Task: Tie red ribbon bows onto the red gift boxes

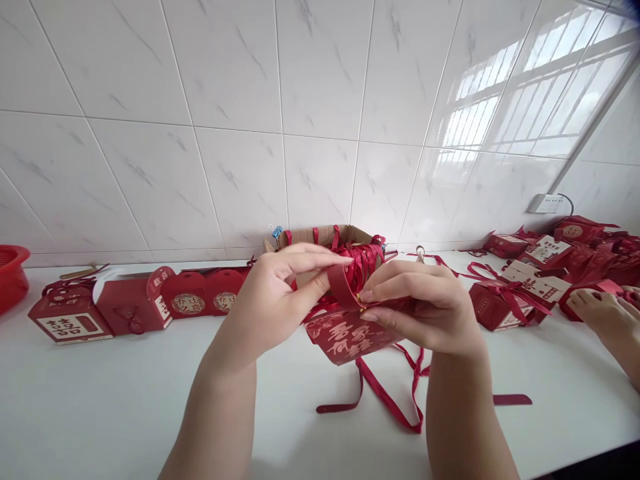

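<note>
A red gift box [350, 337] with pale lettering hangs tilted under my hands, above the white table. My left hand [280, 293] pinches a curved dark red strap [343, 287] at the top of the box between thumb and fingers. At the strap's lower end, beside small gold-coloured fasteners, my right hand [425, 300] closes its thumb and fingertips. The fingers partly hide how strap and box meet. Below the box, a red ribbon [383, 399] trails on the table. Another dark red strap [515, 400] lies partly behind my right forearm.
Against the tiled wall stands a cardboard carton [323, 237] hung with red ribbons. Red boxes [133, 307] line the left side, near a red plastic basket [13, 277]. More ribboned boxes [500, 303] are piled at right, where another person's hands [600, 313] work. A power socket [545, 203] is on the wall.
</note>
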Motion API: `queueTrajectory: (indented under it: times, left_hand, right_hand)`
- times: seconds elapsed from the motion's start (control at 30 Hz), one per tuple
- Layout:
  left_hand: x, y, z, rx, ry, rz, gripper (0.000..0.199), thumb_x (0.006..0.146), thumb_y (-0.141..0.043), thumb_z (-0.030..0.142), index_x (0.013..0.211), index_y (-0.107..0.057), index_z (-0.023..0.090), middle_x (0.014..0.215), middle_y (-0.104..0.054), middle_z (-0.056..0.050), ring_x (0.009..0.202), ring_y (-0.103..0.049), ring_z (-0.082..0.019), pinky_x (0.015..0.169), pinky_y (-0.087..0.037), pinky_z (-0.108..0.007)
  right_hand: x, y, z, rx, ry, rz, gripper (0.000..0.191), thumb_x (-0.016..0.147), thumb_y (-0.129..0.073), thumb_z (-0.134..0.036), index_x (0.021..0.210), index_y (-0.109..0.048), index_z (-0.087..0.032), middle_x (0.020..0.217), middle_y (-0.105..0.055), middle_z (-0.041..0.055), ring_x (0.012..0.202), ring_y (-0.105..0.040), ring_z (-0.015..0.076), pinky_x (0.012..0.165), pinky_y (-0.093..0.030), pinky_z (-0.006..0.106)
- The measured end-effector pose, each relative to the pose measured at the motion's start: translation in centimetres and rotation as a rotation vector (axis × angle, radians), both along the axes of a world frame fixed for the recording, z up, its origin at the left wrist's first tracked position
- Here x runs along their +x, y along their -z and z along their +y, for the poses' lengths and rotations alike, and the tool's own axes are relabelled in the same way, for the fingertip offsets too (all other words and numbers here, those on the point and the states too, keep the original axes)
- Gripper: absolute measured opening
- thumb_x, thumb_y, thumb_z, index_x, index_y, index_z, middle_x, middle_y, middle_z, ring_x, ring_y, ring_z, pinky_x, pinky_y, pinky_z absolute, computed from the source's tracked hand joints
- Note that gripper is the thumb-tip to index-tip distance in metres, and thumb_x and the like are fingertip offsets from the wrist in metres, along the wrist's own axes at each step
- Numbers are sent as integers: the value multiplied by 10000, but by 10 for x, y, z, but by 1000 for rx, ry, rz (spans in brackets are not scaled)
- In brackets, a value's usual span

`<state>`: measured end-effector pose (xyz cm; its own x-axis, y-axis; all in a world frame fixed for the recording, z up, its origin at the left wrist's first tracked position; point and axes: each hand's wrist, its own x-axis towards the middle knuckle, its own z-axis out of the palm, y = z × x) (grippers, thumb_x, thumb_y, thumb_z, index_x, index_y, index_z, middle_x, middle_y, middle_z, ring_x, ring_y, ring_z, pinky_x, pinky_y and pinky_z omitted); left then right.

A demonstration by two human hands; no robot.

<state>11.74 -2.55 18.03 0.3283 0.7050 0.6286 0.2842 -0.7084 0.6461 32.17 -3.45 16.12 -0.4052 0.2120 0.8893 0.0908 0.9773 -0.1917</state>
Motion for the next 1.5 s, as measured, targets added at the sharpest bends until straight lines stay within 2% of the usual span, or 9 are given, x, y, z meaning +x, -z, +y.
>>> queueTrajectory:
  times: [0.1,0.33,0.53,0.87,1.0,1.1,1.23,1.33,1.5]
  left_hand:
    - [2,-1,-2,-170,79,-108,172,832,-673,346,968,-763,288,823,-745,-27,795,-701,-200,603,-585,-263]
    - [9,0,-6,-268,167,-257,112,796,-727,301,903,-756,292,771,-740,8,696,-684,-133,563,-564,-189]
    - [7,0,-9,-239,137,-242,116,801,-716,338,895,-747,277,710,-701,5,614,-631,-120,497,-518,-196]
    - [5,-1,-10,-126,212,-201,136,850,-650,189,934,-738,250,804,-718,10,735,-673,-114,623,-564,-169]
    - [5,0,-11,-53,230,-186,204,850,-612,116,934,-726,262,778,-699,24,722,-667,-111,620,-571,-174]
    - [4,0,-12,-59,250,-144,166,858,-610,149,934,-708,259,780,-688,8,707,-663,-132,588,-576,-206]
    - [1,-1,-12,-98,319,-69,201,865,-582,159,1031,-650,251,803,-664,-25,705,-653,-163,544,-573,-249]
    - [1,1,-11,-52,413,-29,257,813,-594,109,1023,-615,256,851,-644,-36,723,-641,-176,577,-582,-286]
    - [9,4,-6,52,392,-74,169,840,-593,115,962,-594,232,902,-641,-40,782,-632,-158,626,-584,-272]
  right_hand:
    - [-1,-1,0,10,21,-10,125,789,-681,-59,871,-649,-147,740,-641,45,681,-627,136,572,-546,267]
    - [-2,-2,1,45,108,6,136,781,-680,-55,857,-626,-154,765,-637,36,703,-611,120,607,-536,258]
    - [0,-1,1,29,109,11,156,769,-683,-40,859,-619,-151,762,-631,33,706,-614,122,614,-535,262]
    - [-1,-2,-1,32,110,16,150,776,-674,-69,870,-630,-178,747,-643,20,700,-630,140,610,-550,283]
    - [-1,-2,-1,36,102,8,148,779,-673,-72,870,-629,-180,737,-644,19,695,-631,142,601,-551,282]
    - [-1,-2,-1,41,125,14,141,784,-674,-85,873,-632,-186,742,-648,23,702,-641,150,598,-560,288]
    - [0,-2,0,98,161,56,158,772,-679,-62,869,-647,-183,766,-660,36,721,-660,161,610,-577,289]
    - [1,0,0,155,161,96,181,768,-671,-38,882,-666,-178,789,-670,48,712,-674,166,606,-591,292]
    - [1,2,1,212,202,159,213,769,-674,-43,905,-688,-206,789,-685,42,682,-682,169,593,-610,307]
